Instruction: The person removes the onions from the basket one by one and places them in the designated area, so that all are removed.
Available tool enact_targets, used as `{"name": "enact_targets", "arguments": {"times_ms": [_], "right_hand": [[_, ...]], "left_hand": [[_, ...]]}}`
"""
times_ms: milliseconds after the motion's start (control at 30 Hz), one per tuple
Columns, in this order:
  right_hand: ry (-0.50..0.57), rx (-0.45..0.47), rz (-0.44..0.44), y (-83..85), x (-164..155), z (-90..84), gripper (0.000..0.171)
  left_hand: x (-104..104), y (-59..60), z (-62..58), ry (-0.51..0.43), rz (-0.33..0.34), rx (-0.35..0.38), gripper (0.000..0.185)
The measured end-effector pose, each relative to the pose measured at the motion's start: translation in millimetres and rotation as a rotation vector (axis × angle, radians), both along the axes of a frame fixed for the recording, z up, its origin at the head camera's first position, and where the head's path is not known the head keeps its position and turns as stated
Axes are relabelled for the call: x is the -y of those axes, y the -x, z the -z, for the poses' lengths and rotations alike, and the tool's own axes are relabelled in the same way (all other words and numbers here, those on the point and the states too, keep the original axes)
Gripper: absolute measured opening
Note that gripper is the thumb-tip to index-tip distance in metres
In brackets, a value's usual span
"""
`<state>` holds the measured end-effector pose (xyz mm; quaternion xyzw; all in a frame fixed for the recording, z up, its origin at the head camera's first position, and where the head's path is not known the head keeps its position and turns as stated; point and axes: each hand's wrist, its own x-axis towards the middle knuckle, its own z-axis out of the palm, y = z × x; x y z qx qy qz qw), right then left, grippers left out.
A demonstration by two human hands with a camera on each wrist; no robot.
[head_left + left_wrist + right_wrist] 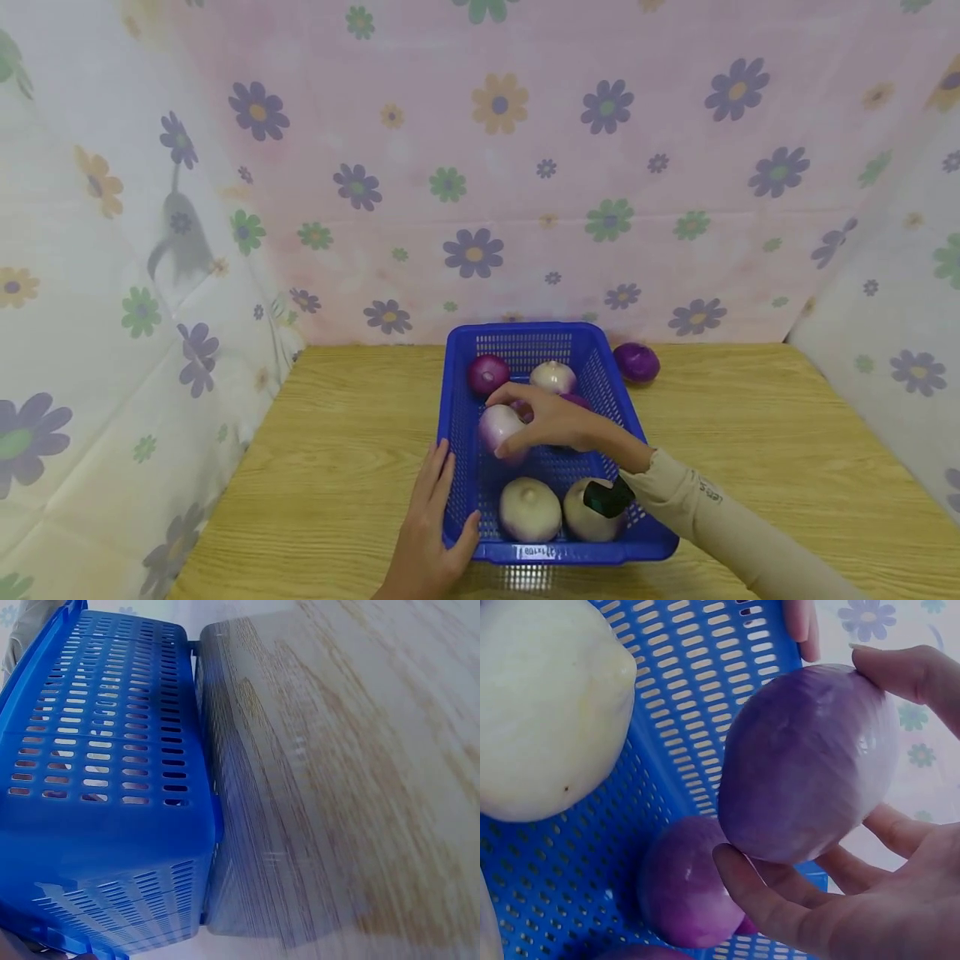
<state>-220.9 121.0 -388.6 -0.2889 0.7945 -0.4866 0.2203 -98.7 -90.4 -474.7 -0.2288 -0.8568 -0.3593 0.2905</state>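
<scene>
- Pale yellow-brown, wood-grain table (750,433)
- Behind the table: pink cloth (517,192) printed with purple, green and orange flowers
- Left of the table: whitish flowered cloth (82,250), one grey shadow (189,237)
- Right of the table: similar whitish sheet (903,275)

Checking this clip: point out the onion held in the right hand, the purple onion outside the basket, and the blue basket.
Held onion (808,763): right wrist view, middle of its side.
Outside onion (637,363): head view, middle of its body.
Blue basket (600,552): head view, near rim.
</scene>
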Motion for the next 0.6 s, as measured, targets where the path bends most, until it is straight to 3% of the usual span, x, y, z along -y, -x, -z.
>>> {"name": "enact_targets", "arguments": {"times_ms": [333, 600], "right_hand": [[-0.058, -0.056, 0.074, 1.9, -17.6, -9.5, 0.057], [0.026, -0.079, 0.058, 8.9, -29.8, -12.6, 0.053]], "left_hand": [[1.4, 0.0, 2.7, -0.006, -0.003, -0.014, 0.07], [0.8, 0.0, 2.9, -0.003, 0.01, -0.02, 0.069]]}}
